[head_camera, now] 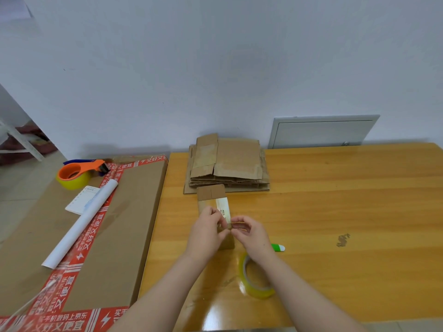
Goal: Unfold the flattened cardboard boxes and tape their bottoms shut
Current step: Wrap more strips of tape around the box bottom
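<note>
Just in front of a stack of flattened, creased brown cardboard lies a small, narrow box of the same corrugated board. It has two short flaps at its far end and a pale glossy label on top. Both hands meet over its near end, close together. The left hand grips the box, fingers curled over it. The right hand curls its thumb and fingertips at the box's right edge and pinches a thin, shiny clear strip.

The stack sits on a glossy orange-yellow wooden desk, against a plain white wall. Nearer than the stack, under the right forearm, a roll of clear yellowish tape stands tilted on the desk. A small green-and-white tip pokes out beside the right wrist; what it belongs to cannot be told. Right of the stack and nearer, a dark smudge marks the wood.

Left of the stack lies a large flat carton, matte brown, edged with red printed tape. On it rest an orange dispenser holding a yellow roll, a long white paper tube and a small white notepad. Right of the stack, behind the desk, is a flat white panel on the wall.
</note>
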